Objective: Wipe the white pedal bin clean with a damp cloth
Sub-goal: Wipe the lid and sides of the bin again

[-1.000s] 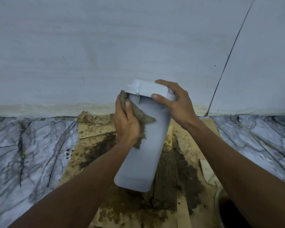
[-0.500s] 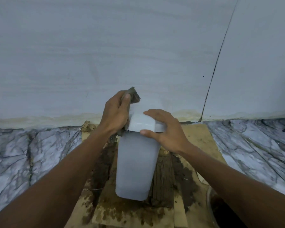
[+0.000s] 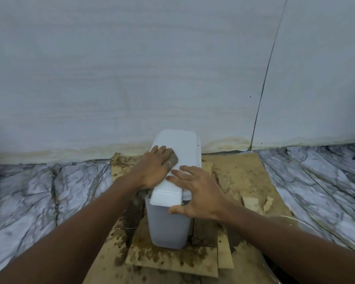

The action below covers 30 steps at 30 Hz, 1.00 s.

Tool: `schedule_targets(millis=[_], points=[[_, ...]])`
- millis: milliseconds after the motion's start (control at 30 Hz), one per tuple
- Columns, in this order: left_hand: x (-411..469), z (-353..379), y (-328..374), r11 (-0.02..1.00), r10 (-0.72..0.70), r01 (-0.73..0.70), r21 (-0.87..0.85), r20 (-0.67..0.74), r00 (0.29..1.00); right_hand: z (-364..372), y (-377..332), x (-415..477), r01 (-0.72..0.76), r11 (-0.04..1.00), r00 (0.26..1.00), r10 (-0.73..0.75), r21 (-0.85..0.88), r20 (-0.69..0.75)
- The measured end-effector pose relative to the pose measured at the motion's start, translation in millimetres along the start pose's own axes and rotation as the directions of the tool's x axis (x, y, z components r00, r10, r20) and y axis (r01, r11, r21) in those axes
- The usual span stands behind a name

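The white pedal bin (image 3: 168,226) stands upright on stained cardboard (image 3: 240,175) beside the wall. The left hand (image 3: 152,171), fingers straight, presses the cloth (image 3: 173,159) on its lid. The right hand (image 3: 199,193) lies spread there (gripping nothing), so a hard sideways wipe could tip the narrow bin.

No writing, label, brand, number or sign can be read anywhere; the white pedal bin (image 3: 182,144), the wall (image 3: 131,68) and the stained cardboard (image 3: 240,173) are unmarked.
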<state>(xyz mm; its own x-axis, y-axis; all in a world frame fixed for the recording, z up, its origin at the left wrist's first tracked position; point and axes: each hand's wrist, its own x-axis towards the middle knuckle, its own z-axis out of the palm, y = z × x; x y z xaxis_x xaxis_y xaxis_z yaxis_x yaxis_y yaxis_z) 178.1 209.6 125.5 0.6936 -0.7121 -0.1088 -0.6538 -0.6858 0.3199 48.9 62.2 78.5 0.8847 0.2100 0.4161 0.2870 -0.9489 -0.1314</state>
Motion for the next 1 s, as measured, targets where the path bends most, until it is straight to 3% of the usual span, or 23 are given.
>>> schedule_targets(millis=[67,133,233,400,600,1000], points=[[-5.5,4.6,0.8,1.000,-0.022,0.021,-0.022,-0.046,0.999,-14.1,0.1,1.1,-0.113,0.983,0.994,0.112,0.147,0.016],[-11.5,8.5,5.2,0.998,-0.034,0.029,-0.057,-0.106,0.994,-26.8,6.6,8.0,-0.286,0.895,0.951,0.310,0.343,-0.015],[-20.4,11.4,13.3,0.985,-0.090,0.057,-0.165,-0.198,0.976,-39.8,29.0,31.9,-0.470,0.798,0.868,0.496,0.377,0.031],[-18.4,12.7,10.2,0.996,-0.045,0.033,-0.083,-0.140,0.989,-29.9,73.6,82.2,-0.513,0.813,0.849,0.432,0.277,0.305],[-16.0,14.6,10.3,1.000,-0.003,0.003,0.000,-0.191,0.982,-2.2,88.0,112.1,-0.362,0.923,0.850,0.268,0.132,0.454],[-39.6,23.3,21.2,0.999,0.033,-0.041,-0.033,-0.211,0.977,5.4,74.4,83.8,-0.311,0.946,0.899,0.260,0.096,0.353]])
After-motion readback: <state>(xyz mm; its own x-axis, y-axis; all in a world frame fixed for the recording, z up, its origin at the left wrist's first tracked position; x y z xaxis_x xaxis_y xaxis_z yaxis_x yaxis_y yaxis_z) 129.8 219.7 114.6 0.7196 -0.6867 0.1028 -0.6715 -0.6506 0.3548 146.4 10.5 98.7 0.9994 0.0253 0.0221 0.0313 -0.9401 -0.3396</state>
